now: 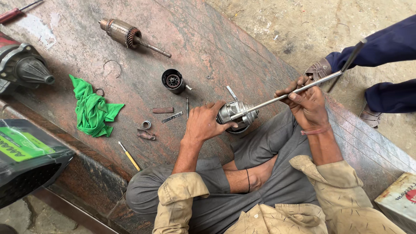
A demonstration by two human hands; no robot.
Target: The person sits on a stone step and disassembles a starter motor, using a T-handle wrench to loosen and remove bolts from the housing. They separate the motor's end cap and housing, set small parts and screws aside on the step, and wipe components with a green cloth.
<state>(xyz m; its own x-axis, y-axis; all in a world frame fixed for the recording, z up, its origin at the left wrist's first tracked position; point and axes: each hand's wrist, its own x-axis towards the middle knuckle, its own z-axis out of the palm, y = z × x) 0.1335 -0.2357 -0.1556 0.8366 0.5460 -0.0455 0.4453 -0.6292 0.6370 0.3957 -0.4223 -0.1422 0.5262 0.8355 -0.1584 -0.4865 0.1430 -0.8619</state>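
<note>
Head view, looking down at a seated person on a reddish stone slab (208, 39). At centre frame the left hand (203, 123) is closed over a silver motor housing (236, 113), pressing it against the slab's edge just above the person's crossed legs. The right hand (307, 103), right of centre, grips a long steel rod tool (281, 96); the tool slopes from the upper right, where its cross handle (349, 60) sits, down to the left, and its lower end meets the housing.

On the slab above the left hand stands a small black cylindrical gear housing (173, 81). In the upper centre lies a copper-wound armature with its shaft (130, 35). A crumpled green cloth (92, 109) lies left of centre. Between the cloth and the left hand are small loose parts: a flat brown strip (163, 110), a metal ring (146, 125) and a thin pin (187, 108). A yellow-handled screwdriver (129, 156) lies near the slab's lower edge. A dark grey starter motor nose (26, 69) sits at the left edge, and a red-handled tool (17, 13) in the top left corner. A black battery with a green label (26, 160) fills the lower left.

At the right edge, another person's blue trouser legs and sandalled foot (318, 69) rest on the concrete floor.
</note>
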